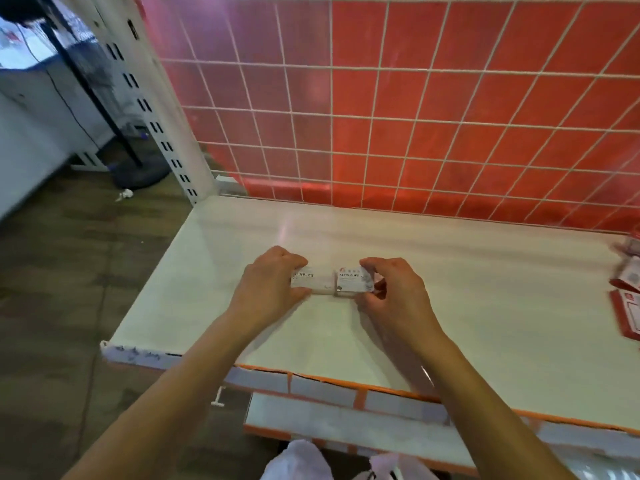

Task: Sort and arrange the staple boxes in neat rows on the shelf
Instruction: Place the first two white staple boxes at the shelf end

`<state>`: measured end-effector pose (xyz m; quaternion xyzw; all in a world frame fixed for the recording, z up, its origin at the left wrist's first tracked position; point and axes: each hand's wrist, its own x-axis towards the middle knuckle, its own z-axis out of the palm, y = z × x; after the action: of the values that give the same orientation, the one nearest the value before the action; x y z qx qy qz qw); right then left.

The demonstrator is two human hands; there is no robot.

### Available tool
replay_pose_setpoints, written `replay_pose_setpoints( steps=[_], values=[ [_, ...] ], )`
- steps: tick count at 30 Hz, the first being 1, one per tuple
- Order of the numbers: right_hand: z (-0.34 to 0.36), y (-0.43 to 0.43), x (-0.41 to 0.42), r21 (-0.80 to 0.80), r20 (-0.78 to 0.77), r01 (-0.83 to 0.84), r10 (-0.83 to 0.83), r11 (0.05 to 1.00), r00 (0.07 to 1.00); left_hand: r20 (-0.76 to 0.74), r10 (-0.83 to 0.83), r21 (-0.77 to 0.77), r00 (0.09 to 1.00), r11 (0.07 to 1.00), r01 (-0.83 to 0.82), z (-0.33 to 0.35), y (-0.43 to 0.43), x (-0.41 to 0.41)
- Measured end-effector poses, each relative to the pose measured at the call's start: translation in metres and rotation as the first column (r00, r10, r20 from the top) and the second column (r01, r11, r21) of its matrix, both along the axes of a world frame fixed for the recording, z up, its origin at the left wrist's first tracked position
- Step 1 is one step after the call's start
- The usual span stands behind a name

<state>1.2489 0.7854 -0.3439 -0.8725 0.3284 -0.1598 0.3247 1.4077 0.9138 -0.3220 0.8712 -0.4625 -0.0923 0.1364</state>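
Observation:
Two small white boxes lie side by side on the white shelf [450, 289], touching end to end. The left one, marked STAPLES [313, 281], is pinched between thumb and fingers of my left hand [273, 282]. The right one, marked PAPER CLIPS [351, 281], is gripped the same way by my right hand [394, 289]. Fingers cover the outer end of each box. Both boxes rest flat near the shelf's middle, well back from its front edge.
Red-and-white packets [627, 306] lie at the shelf's right edge. A white wire grid over a red back panel [381, 116] closes the rear. The slotted upright post [162, 133] stands at the back left. A lower shelf [346, 420] and white plastic bags [301, 462] sit below.

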Motion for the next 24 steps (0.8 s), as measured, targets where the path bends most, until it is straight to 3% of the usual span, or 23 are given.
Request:
replay_pose_setpoints(
  steps=[10,18,24],
  values=[
    [0.0,0.032,0.088,0.037,-0.067,0.101,-0.098,0.994,0.993,-0.021,0.005,0.028,1.0,1.0,-0.004,-0.005,0.038,0.101],
    [0.003,0.034,0.151,-0.003,-0.157,0.055,-0.055,0.998,0.986,-0.045,0.107,-0.059,0.993,0.992,-0.11,-0.013,0.049,0.154],
    [0.002,0.039,0.19,-0.02,-0.143,0.044,-0.046,0.999,0.989,-0.041,0.171,-0.129,0.984,0.976,-0.175,-0.02,0.05,0.18]
  ],
)
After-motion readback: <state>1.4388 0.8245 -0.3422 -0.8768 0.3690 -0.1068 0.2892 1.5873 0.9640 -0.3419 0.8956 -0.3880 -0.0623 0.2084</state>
